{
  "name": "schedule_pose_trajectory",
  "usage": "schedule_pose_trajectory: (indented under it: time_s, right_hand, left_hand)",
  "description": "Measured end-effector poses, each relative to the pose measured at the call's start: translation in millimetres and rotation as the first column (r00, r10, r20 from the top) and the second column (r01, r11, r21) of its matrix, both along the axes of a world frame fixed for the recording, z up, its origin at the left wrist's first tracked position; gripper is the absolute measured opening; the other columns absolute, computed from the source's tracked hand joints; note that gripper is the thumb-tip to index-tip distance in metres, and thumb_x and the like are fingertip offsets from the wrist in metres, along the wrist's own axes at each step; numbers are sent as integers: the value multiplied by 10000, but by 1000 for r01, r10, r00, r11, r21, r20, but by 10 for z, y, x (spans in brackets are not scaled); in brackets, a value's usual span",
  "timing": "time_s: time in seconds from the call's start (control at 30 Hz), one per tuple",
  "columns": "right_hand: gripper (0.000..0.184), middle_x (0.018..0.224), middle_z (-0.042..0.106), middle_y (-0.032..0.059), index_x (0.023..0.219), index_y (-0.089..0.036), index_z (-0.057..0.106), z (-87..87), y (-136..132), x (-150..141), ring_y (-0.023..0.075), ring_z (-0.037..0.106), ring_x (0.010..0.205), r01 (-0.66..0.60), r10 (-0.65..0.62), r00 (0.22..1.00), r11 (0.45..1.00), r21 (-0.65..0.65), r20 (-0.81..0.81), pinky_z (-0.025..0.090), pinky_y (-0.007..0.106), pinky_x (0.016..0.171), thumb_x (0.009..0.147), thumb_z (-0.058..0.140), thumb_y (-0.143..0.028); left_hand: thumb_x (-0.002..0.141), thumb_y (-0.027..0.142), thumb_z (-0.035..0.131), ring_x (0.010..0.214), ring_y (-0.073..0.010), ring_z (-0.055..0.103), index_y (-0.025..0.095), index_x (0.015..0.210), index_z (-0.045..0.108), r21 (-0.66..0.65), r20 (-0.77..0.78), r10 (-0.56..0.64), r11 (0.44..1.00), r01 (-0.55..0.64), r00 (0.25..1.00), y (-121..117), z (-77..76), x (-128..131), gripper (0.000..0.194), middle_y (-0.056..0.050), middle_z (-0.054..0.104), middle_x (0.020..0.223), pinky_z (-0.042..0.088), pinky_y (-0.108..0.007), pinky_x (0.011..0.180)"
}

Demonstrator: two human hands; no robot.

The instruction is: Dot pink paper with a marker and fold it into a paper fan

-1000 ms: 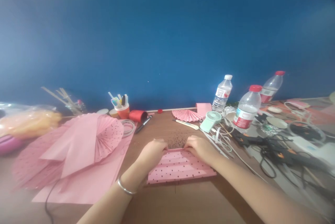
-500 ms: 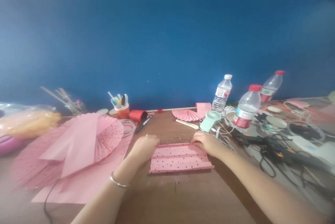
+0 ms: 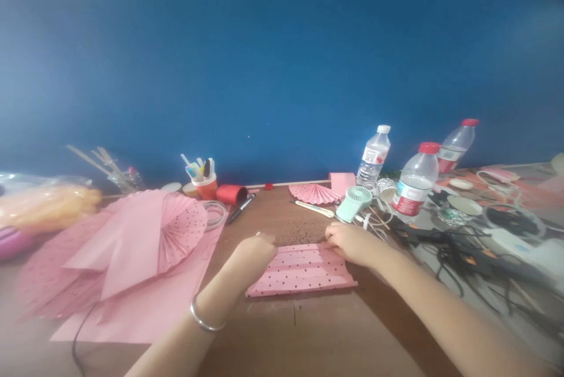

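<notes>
"One spotted pink sheet (image 3: pixel 304 274), paper by its look, creased from side to side: where is it found?"

"Laid on the brown table (image 3: pixel 259 342), with the left hand (image 3: pixel 256 255) and the right hand (image 3: pixel 353 242) at its far corners."

"And the fingers (image 3: pixel 333 237)?"

"On the right, bunched together, with the far edge apparently pinched near its right corner; on the left, curled at the far left corner, tips hidden, so that a pinch cannot be told."

"Handling, as judged?"

"Light, soft across its span, stiffened along the creases; easily crumpled, little slip expected."

"Point of hold?"

"Both ends of the far fold, to be taken lightly, so that the middle is left uncrushed"
</notes>
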State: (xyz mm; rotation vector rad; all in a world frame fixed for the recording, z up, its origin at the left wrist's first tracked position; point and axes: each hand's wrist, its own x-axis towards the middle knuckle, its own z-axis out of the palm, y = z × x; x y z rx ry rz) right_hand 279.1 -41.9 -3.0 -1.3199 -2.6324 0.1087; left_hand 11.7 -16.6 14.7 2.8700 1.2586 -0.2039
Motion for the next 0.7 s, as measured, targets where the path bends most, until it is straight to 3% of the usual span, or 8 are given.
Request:
schedule_pose_trajectory:
  time_s: [0.17,0.37,0.7]
  right_hand:
    - [222,723,568,47,691,-174,664,9,-58,-78,164,505,736,75,-75,997,997,10,5,373,270,649,802,474,-206]
    - [266,806,563,46,912,-182,625,-58,-100,-434,168,512,811,118,-114,971,993,5,-209,393,260,690,840,441,-360]
    - [299,834,583,55,912,-180,615,-93,-116,-497,177,515,841,122,-115,962,992,13,-249,395,285,733,819,457,-416]
  left_hand:
    - [741,49,474,789,-185,538,142,808,578,90,-57,-20,996,25,998,-117,-45,88,155,-81,540,833,446,-287,655]
    - [794,279,506,887,-200,497,208,917,564,120,99,5,993,-17,995,-139,-79,155,153,-58,522,916,446,-279,660]
    - [810,194,448,924,-197,477,223,960,541,26,128,56,998,-60,990,-186,-45,209,179,-54,519,922,423,-291,714]
